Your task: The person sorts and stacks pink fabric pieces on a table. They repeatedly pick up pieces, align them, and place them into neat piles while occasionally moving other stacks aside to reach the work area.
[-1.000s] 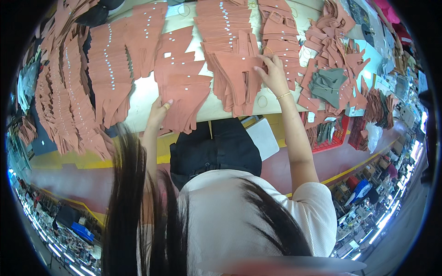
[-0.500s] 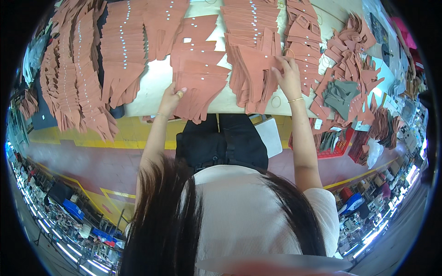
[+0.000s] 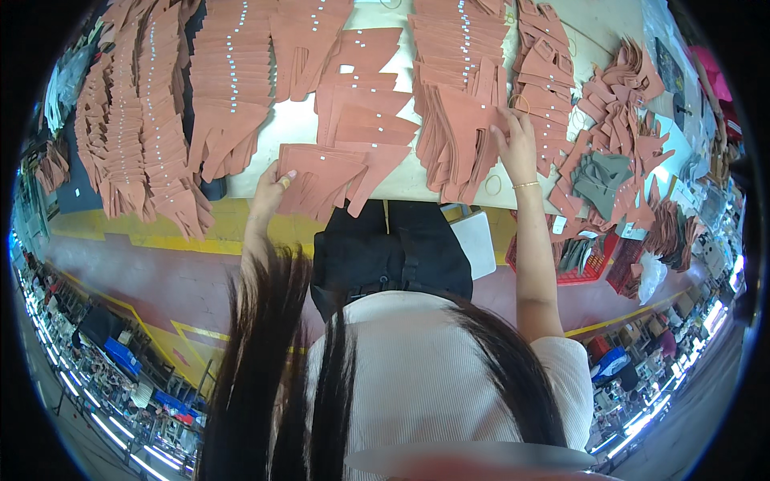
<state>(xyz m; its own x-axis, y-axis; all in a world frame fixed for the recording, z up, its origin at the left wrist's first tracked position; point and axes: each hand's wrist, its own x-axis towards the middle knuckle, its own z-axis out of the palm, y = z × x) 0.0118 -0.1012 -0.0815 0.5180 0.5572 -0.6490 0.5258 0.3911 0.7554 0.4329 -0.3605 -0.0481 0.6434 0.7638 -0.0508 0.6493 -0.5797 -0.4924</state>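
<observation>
My left hand (image 3: pixel 275 191) is closed on the left edge of a small stack of reddish-brown cut pieces (image 3: pixel 321 175), thumb on top. That stack overlaps other brown pieces (image 3: pixel 383 160) at the table's near edge. To the right, my right hand (image 3: pixel 518 148) has its thumb and fingers apart at the right edge of a fanned pile of brown pieces (image 3: pixel 453 120). A thin tan rubber band (image 3: pixel 520 103) shows just above its fingertips; whether it touches them I cannot tell. Small white labels dot the pieces.
Long overlapping rows of brown pieces (image 3: pixel 164 112) cover the left of the pale table (image 3: pixel 258 172). At right lie a loose heap of brown pieces (image 3: pixel 618 120) and a green bundle (image 3: pixel 601 175). A red crate (image 3: pixel 589 272) stands below the table edge.
My left hand has moved left and slightly down, drawing a small stack off the pieces beneath. My right hand stays by the same pile. The whole view has shifted slightly.
</observation>
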